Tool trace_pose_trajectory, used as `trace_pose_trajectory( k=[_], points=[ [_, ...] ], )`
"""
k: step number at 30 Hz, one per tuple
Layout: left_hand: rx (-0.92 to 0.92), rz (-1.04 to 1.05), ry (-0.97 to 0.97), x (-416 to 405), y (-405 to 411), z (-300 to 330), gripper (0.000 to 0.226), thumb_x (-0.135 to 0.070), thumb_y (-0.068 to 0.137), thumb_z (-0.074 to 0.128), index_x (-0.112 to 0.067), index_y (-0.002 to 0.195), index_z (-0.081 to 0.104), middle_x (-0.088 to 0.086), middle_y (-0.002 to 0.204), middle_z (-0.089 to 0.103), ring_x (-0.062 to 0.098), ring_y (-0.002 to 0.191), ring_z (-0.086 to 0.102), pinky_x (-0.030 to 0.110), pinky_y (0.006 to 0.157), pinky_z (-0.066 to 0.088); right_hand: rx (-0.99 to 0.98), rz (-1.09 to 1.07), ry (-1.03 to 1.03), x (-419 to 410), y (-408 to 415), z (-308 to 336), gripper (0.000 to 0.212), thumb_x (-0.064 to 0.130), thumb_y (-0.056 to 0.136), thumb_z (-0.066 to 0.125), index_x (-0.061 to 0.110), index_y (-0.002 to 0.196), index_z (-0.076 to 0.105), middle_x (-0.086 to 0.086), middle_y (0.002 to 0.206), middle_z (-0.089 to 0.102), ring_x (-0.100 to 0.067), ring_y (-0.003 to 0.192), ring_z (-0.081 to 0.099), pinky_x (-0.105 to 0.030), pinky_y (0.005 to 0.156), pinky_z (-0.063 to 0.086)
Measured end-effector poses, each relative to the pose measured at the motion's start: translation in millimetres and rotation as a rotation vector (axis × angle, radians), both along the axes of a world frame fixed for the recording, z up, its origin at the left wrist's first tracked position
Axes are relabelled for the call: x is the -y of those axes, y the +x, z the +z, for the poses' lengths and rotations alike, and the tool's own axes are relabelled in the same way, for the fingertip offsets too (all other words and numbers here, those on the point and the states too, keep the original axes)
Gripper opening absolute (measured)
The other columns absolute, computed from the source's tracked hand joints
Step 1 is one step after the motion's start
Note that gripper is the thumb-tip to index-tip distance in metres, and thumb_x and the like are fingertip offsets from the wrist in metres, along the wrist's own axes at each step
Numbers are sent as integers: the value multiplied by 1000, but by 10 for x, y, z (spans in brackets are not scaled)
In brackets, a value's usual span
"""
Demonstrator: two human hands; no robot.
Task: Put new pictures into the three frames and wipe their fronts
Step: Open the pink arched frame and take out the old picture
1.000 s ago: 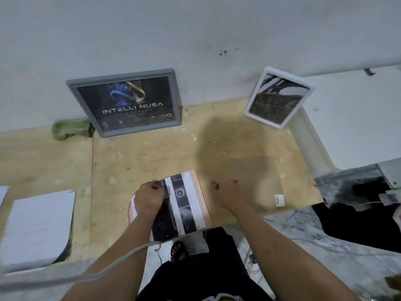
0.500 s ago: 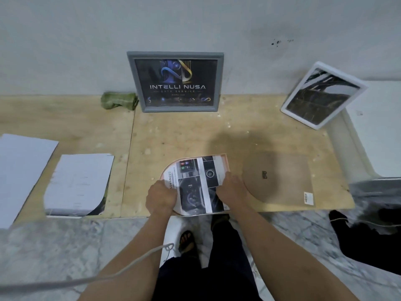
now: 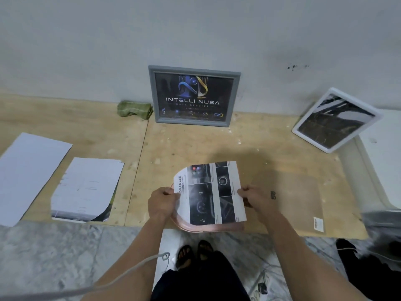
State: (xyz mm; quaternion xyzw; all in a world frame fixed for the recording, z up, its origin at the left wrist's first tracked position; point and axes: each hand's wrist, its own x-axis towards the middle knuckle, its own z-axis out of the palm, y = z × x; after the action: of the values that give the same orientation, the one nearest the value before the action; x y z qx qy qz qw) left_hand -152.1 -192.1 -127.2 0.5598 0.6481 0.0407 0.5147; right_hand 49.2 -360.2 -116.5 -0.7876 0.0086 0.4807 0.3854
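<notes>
Plywood below, both hands (image 3: pixel 162 204) pinch printed picture (image 3: pixel 211 192).

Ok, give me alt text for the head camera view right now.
Both hands, left hand and right hand, pinch a printed picture over a pink frame at a plywood board's near edge. A grey frame and a white frame lean behind.
</notes>
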Motion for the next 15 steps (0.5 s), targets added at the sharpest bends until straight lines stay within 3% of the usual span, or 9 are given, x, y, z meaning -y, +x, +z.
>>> trace_pose_trajectory(
  k=[3, 6, 8, 15],
  points=[
    [103, 74, -52, -85, -13, 11, 7, -15, 81, 76, -15, 75, 72, 4, 89, 76, 26, 85, 68, 37, 78, 55, -33, -38, 76, -22, 100, 161, 11, 7, 95, 54, 2, 101, 61, -15, 103, 67, -31, 96, 61, -45, 94, 48],
    [194, 136, -106, -147, -25, 74, 6, -13, 85, 73, -10, 80, 71, 7, 88, 77, 30, 84, 71, 34, 67, 52, -21, -38, 99, -148, 150, 364, 9, 4, 93, 56, 0, 100, 61, -13, 95, 67, -24, 83, 63, -32, 72, 51],
    [255, 188, -116, -178, -48, 94, 8, -11, 88, 70, -5, 84, 70, 9, 89, 77, 29, 81, 70, 34, 65, 54, -3, -4, 100, -297, 194, 459, 11, 1, 92, 57, -2, 101, 61, -14, 92, 66, -21, 76, 61, -27, 66, 50],
    [381, 359, -139, -568, -540, 154, 12, -12, 92, 66, -2, 91, 71, 7, 93, 77, 28, 87, 70, 38, 78, 56, 109, 160, 72, -1160, -46, 435, 14, 7, 89, 63, -2, 98, 67, -14, 95, 72, -28, 87, 66, -36, 77, 55]
  ],
)
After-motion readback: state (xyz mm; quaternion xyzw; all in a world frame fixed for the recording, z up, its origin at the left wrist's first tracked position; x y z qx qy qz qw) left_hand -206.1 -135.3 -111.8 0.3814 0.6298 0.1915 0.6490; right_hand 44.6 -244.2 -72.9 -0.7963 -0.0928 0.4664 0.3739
